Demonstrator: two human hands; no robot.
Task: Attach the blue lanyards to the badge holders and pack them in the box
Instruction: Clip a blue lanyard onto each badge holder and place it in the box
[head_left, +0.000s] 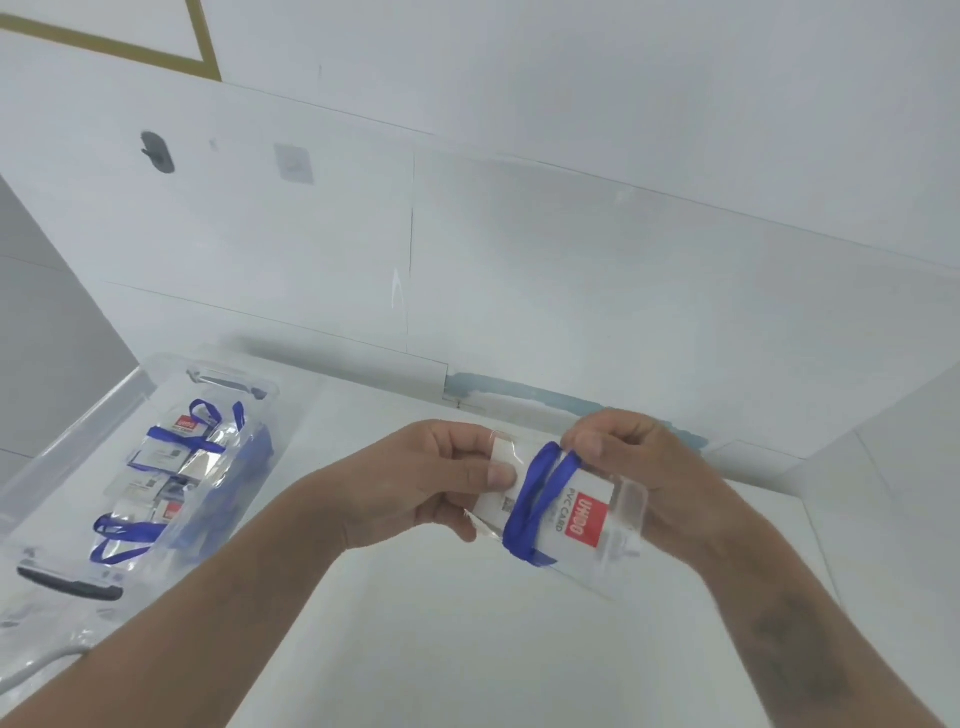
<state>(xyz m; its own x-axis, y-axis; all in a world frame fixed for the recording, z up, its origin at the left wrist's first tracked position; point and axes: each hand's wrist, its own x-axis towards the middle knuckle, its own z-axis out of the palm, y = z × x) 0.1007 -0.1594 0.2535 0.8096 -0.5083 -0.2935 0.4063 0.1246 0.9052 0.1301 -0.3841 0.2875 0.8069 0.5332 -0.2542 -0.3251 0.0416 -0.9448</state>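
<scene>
A clear badge holder with a white card and red label is held above the white table, a little right of centre. A blue lanyard is wrapped around its middle in two bands. My left hand pinches the holder's left end, thumb on the card. My right hand grips the holder's far right side and pinches the lanyard's top loop. A clear plastic box at the left holds several badge holders with blue lanyards.
The white table runs to a white wall at the back with a bluish strip along the joint. A black box latch and a grey cable lie at the lower left.
</scene>
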